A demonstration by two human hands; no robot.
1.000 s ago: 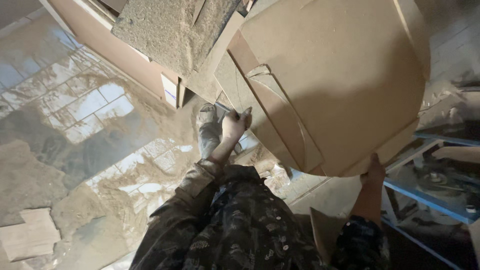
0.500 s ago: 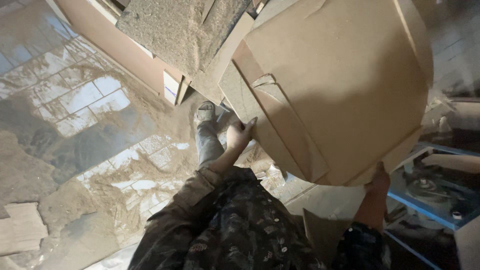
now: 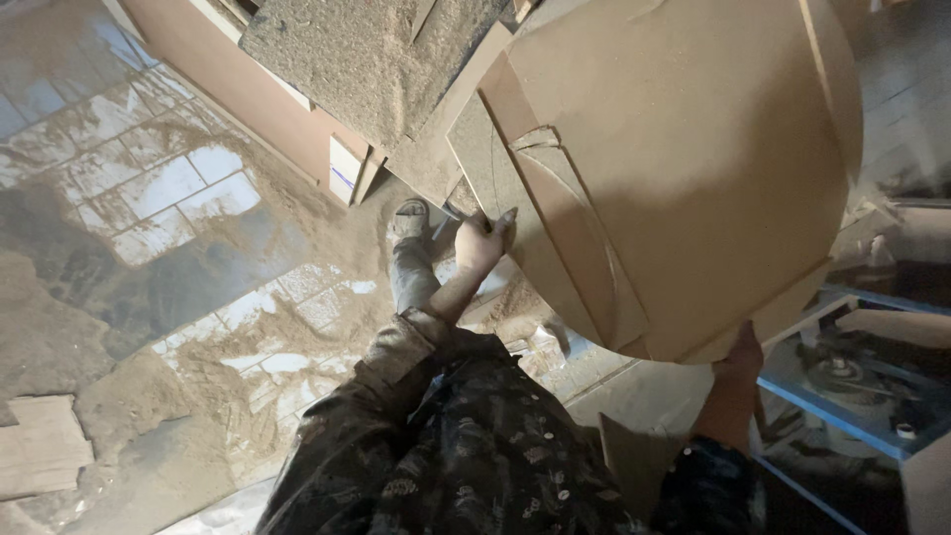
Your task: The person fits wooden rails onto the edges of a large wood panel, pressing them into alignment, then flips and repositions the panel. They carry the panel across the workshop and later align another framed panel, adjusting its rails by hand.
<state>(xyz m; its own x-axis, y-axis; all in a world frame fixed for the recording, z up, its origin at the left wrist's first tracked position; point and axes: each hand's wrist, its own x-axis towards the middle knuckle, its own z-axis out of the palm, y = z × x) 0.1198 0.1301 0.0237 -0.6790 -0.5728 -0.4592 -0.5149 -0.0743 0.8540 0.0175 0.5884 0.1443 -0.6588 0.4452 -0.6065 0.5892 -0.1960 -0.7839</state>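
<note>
While the large tan fibreboard panel with one rounded edge [image 3: 684,168] is held up in front of the person, the left hand [image 3: 480,243] presses against its left edge with the fingers curled onto the board, and the right hand [image 3: 738,362] grips the lower edge from beneath, fingers hidden behind the panel. A thin curved offcut strip [image 3: 575,238] lies against the panel's face near the left hand; whether it is loose or still attached is hard to tell from this angle. Behind the panel's upper left corner sits a rough grey chipboard sheet [image 3: 367,54], leaning over a stack of pale boards [image 3: 342,168]. Below, the tiled floor [image 3: 149,188] is caked with sawdust, and the person's foot in a dusty shoe [image 3: 408,220] stands close to the boards. At the right edge a blue metal frame [image 3: 842,406] holds machine parts.

The panel is wide and only held at two edges, so it could tip or slip from the right hand's narrow purchase. Sawdust underfoot looks slippery, and the panel's lower edge hangs near the blue frame, which it could strike.
</note>
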